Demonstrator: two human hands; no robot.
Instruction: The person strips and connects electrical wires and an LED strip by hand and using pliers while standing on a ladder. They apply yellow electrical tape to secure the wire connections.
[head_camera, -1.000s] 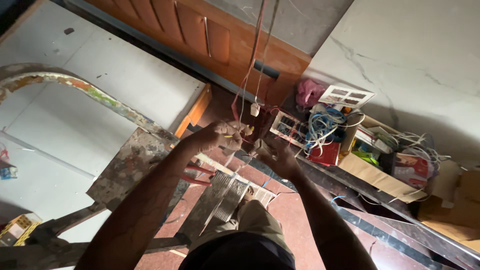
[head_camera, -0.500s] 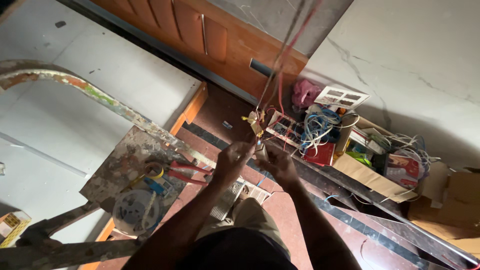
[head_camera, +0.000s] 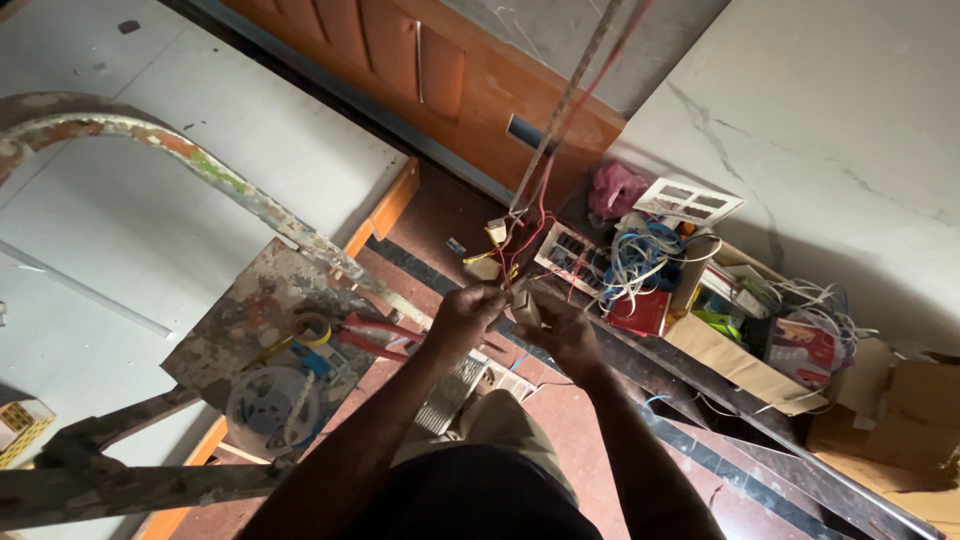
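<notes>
A bundle of red and pale wires hangs down from above to my two hands, which meet in front of me. My left hand is closed around the lower wire ends. My right hand grips a small pale connector piece attached to those wires. A few yellow and red wire ends and a small white block dangle just above my hands. My knees and dark shirt fill the bottom of the view.
A paint-spattered ladder platform at the left carries a yellow tape roll, red-handled pliers and a white round fitting. The curved ladder rail arcs above it. On the floor right: cardboard box of cables, switch plate, orange wooden door.
The view has shifted so the ladder platform and its tools show more fully. My hands have come lower and closer together on the hanging wires.
</notes>
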